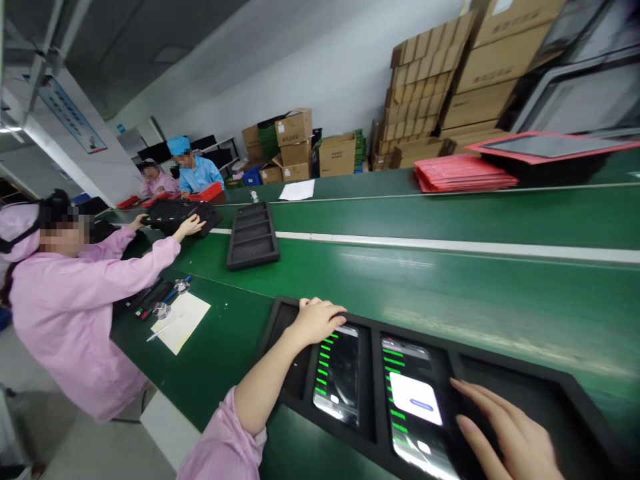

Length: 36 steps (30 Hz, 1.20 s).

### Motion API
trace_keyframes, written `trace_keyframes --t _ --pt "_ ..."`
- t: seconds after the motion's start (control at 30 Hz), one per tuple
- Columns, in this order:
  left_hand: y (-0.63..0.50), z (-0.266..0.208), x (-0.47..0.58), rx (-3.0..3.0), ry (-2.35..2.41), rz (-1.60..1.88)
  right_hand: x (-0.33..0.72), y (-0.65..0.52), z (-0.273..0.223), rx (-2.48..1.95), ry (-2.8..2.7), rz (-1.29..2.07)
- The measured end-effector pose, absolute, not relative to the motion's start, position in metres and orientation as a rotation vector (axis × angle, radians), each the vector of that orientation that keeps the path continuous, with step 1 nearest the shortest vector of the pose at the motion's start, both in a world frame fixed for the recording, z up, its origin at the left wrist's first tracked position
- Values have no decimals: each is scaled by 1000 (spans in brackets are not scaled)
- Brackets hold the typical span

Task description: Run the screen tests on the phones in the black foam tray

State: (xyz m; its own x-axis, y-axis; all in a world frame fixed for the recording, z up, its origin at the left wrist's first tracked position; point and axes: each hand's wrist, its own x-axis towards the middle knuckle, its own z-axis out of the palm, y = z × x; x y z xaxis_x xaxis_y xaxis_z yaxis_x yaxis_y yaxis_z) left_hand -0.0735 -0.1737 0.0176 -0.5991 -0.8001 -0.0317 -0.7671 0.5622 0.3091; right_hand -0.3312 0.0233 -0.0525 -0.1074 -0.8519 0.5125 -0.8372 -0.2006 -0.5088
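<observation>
A black compartment tray (370, 437) lies across the near edge of the green bench. Two phones with lit screens rest in its middle compartments: the left phone (337, 377) shows green bars, and the right phone (415, 407) has a white pop-up box over similar bars. My left hand (316, 320) is bent over the tray's far rim, its fingertips by the top of the left phone. Just right of the other phone, my right hand (510, 433) hovers over the tray with thumb and fingers apart, holding nothing. Its lower part is cut off by the frame.
Another black tray (253, 237) lies farther up the bench. At left a co-worker in pink (75, 307) handles dark trays (175, 217). Paper with a pen (181, 323) lies nearby. Red sheets (463, 173) are stacked on the far bench; cardboard boxes (425, 87) stand behind.
</observation>
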Motion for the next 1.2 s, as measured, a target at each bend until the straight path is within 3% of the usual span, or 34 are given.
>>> trace_keyframes --t 0.33,1.2 --pt "-178 15 -69 1287 -2702 -462 -313 31 -27 -1840 1948 -1290" --pt "-185 10 -63 1239 -2692 -434 -307 35 -17 -1841 1952 -1553"
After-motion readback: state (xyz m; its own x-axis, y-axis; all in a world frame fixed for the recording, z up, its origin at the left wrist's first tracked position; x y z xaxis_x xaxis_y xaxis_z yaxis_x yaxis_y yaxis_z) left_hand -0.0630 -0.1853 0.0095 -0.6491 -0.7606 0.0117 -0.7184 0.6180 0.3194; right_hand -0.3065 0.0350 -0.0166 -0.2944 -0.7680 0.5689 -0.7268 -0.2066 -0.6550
